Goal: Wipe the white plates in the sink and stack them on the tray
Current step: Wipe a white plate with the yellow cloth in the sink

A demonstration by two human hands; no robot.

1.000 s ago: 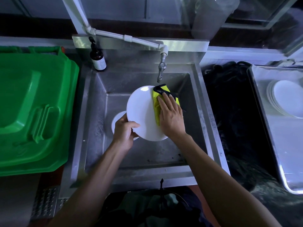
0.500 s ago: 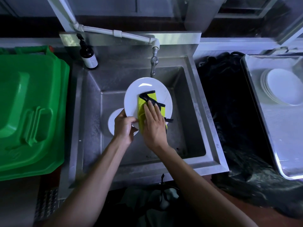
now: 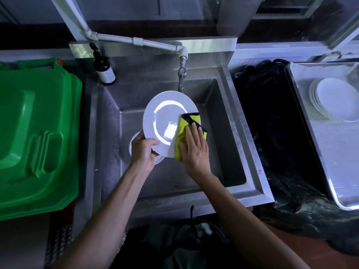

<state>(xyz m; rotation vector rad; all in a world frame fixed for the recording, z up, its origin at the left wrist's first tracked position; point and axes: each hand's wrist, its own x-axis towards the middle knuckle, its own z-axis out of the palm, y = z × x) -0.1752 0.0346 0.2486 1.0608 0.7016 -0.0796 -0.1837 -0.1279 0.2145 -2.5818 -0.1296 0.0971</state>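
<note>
Head view: left hand [image 3: 144, 151] grips the white plate [image 3: 165, 121] at its lower-left rim, thumb on the face, plate tilted up over the sink [image 3: 239, 105]. Right hand [image 3: 194, 150] lies flat, fingers straight, pressing the yellow cloth [image 3: 181, 133] onto the plate's right edge. 1 more plate [image 3: 134, 141] sits on the sink floor, mostly hidden under the held one. The tray [image 3: 330, 152] is well apart on the right, carrying a stack of plates [image 3: 334, 101]. Risks, my read: the plate hangs from a 1-hand rim grip, so a hard cloth push at the far edge could lever it out of the fingers and drop it on the plate below, chipping both. The glossy face looks slick, maybe wet; can't confirm. The cloth overhangs the rim, so a stroke could slide off the edge. The tap [image 3: 181, 78] hangs just above the plate's top rim; lifting carelessly could knock it. The carry to the tray crosses a dark gap, a drop risk.
</note>
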